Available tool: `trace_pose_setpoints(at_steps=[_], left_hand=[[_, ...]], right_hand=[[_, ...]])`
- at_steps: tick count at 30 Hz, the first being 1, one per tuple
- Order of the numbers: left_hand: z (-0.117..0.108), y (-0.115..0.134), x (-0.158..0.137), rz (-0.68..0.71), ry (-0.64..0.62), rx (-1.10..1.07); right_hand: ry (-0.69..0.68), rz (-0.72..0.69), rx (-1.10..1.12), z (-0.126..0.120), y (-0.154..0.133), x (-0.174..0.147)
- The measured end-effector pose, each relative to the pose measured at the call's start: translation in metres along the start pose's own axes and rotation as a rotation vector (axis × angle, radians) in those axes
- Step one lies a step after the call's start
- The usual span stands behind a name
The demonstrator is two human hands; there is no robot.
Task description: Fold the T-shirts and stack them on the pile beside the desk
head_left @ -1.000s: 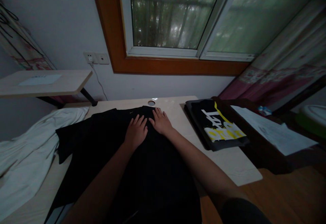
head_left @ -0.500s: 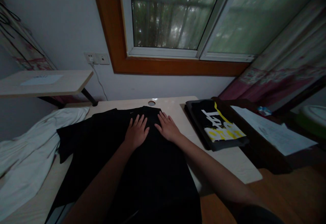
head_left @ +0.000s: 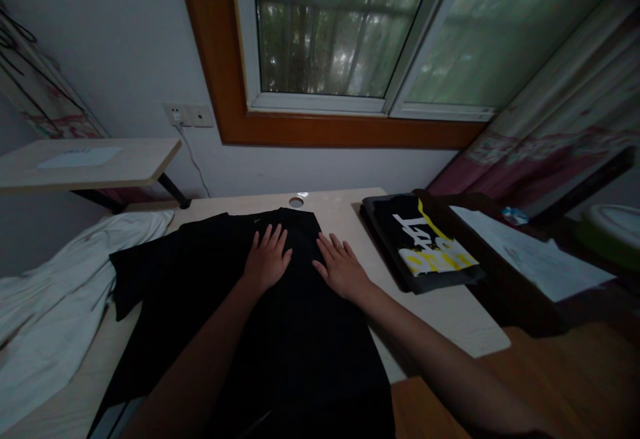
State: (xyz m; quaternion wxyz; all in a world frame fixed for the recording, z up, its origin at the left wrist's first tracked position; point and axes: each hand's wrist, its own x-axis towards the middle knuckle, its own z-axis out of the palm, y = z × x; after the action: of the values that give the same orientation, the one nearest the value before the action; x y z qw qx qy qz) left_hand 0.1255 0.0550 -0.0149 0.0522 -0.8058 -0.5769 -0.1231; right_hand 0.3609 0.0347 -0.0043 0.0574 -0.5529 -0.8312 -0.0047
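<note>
A black T-shirt [head_left: 300,332] lies spread over the pale desk [head_left: 345,202], one sleeve reaching out to the left and its right side folded in to a straight edge. My left hand [head_left: 267,259] rests flat on the upper middle of the shirt, fingers slightly apart. Near the shirt's right edge, my right hand [head_left: 343,269] lies palm down with fingers stretched out. Neither hand grips the cloth. The bottom of the shirt runs past the lower edge of the view.
Folded dark clothes [head_left: 425,239] with a white and yellow print sit on the desk's right side. White cloth [head_left: 60,319] lies crumpled at the left, below a small raised shelf [head_left: 85,162]. Papers [head_left: 530,252] rest on a dark surface at the right.
My right hand has slid a little right and toward me along the shirt's edge. My left hand has stayed in place.
</note>
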Motion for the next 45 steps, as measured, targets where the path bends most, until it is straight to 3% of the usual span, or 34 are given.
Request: trace_pose_setpoints(at_steps=[7, 15, 24, 28, 36, 45], left_hand=[[-0.002, 0.001, 0.001, -0.005, -0.022, 0.006], [-0.005, -0.001, 0.001, -0.005, -0.021, -0.011], [-0.005, -0.015, 0.008, -0.021, -0.036, -0.094], [-0.012, -0.038, 0.005, -0.039, -0.026, -0.084], [-0.011, -0.109, -0.020, -0.185, -0.106, 0.077], [-0.008, -0.159, -0.027, -0.259, -0.083, 0.184]], right_hand=[[0.090, -0.060, 0.057, 0.000, -0.024, 0.021], [0.067, 0.110, 0.090, 0.015, -0.033, 0.072], [0.051, 0.132, 0.076, 0.018, -0.023, 0.075], [0.050, 0.144, 0.062, 0.017, -0.011, 0.071], [0.023, 0.140, -0.007, 0.014, 0.020, 0.069], [-0.042, 0.133, -0.020, 0.012, 0.040, 0.080]])
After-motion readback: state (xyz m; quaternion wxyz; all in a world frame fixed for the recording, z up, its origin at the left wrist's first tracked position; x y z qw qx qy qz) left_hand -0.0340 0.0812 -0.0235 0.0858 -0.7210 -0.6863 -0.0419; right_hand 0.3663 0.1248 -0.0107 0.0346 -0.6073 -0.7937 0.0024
